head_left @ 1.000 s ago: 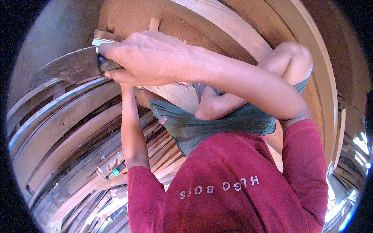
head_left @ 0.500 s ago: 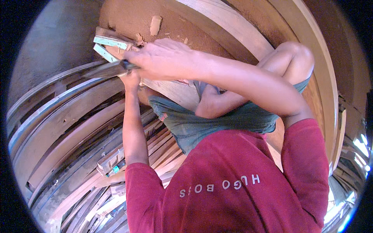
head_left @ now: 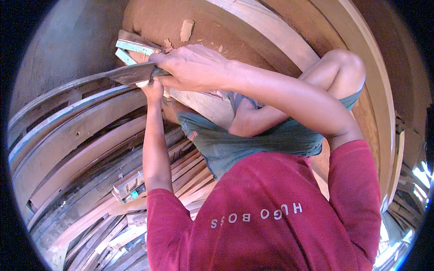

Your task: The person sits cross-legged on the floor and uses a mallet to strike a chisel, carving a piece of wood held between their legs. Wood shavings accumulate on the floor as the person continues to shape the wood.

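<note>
My right hand is closed around the handle of a machete. Its broad dark blade points left and passes in front of my left hand. That hand is closed at the far end of a pale wooden board, its fingers partly covered by the blade. The board slopes down to my lap, its near end by my bent leg and foot. Just beyond the blade lie wooden pieces with pale green painted edges.
Wood chips lie on the brown surface ahead. Long curved planks line the left, with a pile of loose timber strips at lower left. A curved wooden rim bends round on the right. My knee sticks up at right.
The machete, blurred by motion before, now shows sharply, its blade slightly higher and more level. My left hand stays at the board, and the whole view has shifted a little.
</note>
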Demonstrator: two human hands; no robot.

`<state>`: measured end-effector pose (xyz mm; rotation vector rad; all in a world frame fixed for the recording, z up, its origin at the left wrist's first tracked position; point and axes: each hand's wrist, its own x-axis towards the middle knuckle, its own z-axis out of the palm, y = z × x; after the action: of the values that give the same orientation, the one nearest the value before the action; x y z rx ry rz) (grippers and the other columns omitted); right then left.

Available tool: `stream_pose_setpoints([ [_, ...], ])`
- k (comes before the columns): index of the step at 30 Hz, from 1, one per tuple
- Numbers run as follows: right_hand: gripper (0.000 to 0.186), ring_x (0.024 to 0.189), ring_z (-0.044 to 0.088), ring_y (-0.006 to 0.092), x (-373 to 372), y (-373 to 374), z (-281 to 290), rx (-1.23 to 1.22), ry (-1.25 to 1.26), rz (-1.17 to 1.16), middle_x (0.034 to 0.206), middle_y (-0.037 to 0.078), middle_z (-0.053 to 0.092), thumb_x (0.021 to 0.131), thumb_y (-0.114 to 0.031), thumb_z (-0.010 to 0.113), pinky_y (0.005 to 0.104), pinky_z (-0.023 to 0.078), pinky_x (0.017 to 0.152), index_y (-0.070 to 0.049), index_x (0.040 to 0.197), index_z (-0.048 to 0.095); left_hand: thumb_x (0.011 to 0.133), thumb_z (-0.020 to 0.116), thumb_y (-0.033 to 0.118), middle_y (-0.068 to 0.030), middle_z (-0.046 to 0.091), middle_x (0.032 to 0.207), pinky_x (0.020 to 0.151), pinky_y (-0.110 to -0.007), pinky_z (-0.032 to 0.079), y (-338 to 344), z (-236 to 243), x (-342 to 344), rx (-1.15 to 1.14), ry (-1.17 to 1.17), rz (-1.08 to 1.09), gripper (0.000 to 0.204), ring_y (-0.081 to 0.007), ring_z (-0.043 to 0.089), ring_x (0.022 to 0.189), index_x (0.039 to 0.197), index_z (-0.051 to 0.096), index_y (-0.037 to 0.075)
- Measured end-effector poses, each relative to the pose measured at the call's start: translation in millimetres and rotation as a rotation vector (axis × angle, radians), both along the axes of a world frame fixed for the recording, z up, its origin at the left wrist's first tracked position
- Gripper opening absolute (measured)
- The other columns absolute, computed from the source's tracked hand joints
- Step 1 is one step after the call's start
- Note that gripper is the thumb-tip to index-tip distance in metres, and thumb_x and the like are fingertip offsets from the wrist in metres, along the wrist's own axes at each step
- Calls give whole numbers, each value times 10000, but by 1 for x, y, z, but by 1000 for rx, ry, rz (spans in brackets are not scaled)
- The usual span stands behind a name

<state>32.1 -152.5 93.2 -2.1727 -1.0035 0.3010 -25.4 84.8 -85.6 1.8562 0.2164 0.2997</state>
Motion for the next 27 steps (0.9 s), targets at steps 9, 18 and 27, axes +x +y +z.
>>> stream_pose_setpoints([
  [9,309,734,653,413,1,-1,8,-21,-34,30,774,218,658,868,-292,599,517,533,656,-64,1072,556,789,688,71,-109,602,1111,938,-352,444,15,-14,9,89,-155,123,431,-216,564,1041,1185,546,-25],
  [18,342,771,657,439,19,-6,37,39,86,-73,834,256,668,848,-318,593,535,532,721,-74,1087,596,805,684,20,-70,624,1034,820,-312,486,-7,49,42,-104,-279,34,294,-149,596,917,1073,567,-16],
  [27,319,776,651,440,28,1,50,143,30,-82,806,247,663,849,-327,603,532,524,716,-55,1015,616,813,664,21,-67,606,1069,848,-308,473,-1,48,44,6,-217,-21,372,-157,586,948,1150,509,-8],
])
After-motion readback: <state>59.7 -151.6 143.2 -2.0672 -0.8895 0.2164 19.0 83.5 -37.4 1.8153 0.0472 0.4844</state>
